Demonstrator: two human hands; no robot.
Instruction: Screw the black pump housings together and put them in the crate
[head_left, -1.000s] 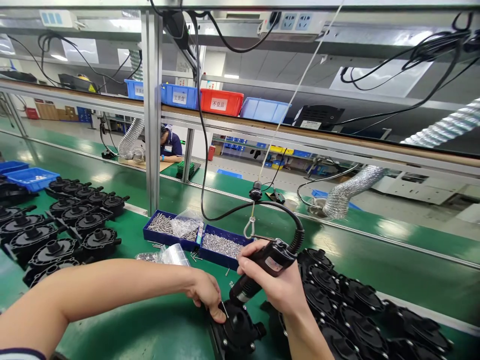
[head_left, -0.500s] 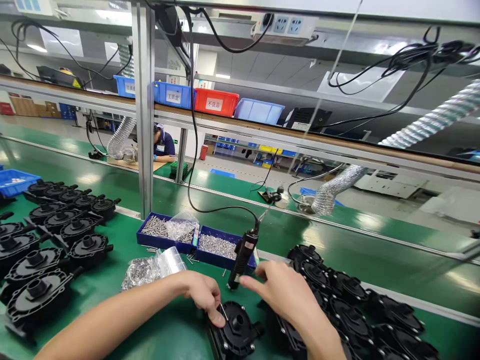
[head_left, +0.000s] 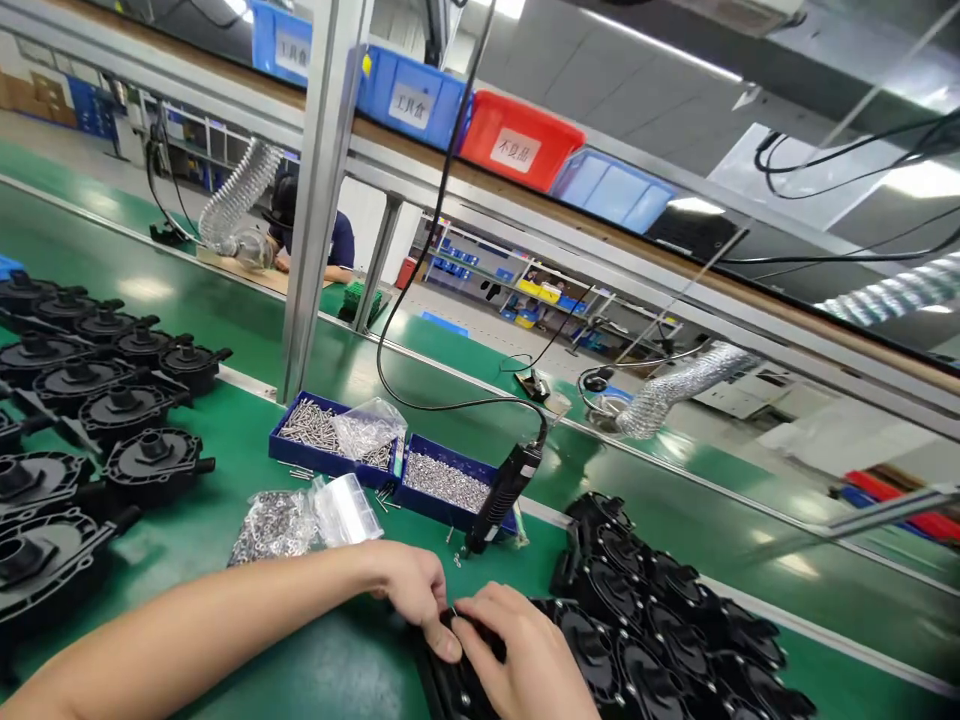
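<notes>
My left hand (head_left: 414,592) and my right hand (head_left: 516,652) meet over a black round pump housing (head_left: 459,680) at the near edge of the green bench. Between the fingertips of both hands stands a thin screw (head_left: 453,611), pinched upright. The left fingers curl onto the housing's rim. The right hand covers most of the housing. A black electric screwdriver (head_left: 504,492) hangs free on its cord just behind the hands, tip near the bench, with no hand on it.
Two blue trays of screws (head_left: 390,462) and clear bags of screws (head_left: 306,512) lie behind the hands. Black housings stand in rows at the left (head_left: 112,405) and piled at the right (head_left: 660,610). A steel post (head_left: 315,200) rises behind. Another person (head_left: 311,235) sits far back.
My right hand let go of the screwdriver, which now hangs free behind, and came down to the housing to pinch the screw with the left hand. The view tipped downward.
</notes>
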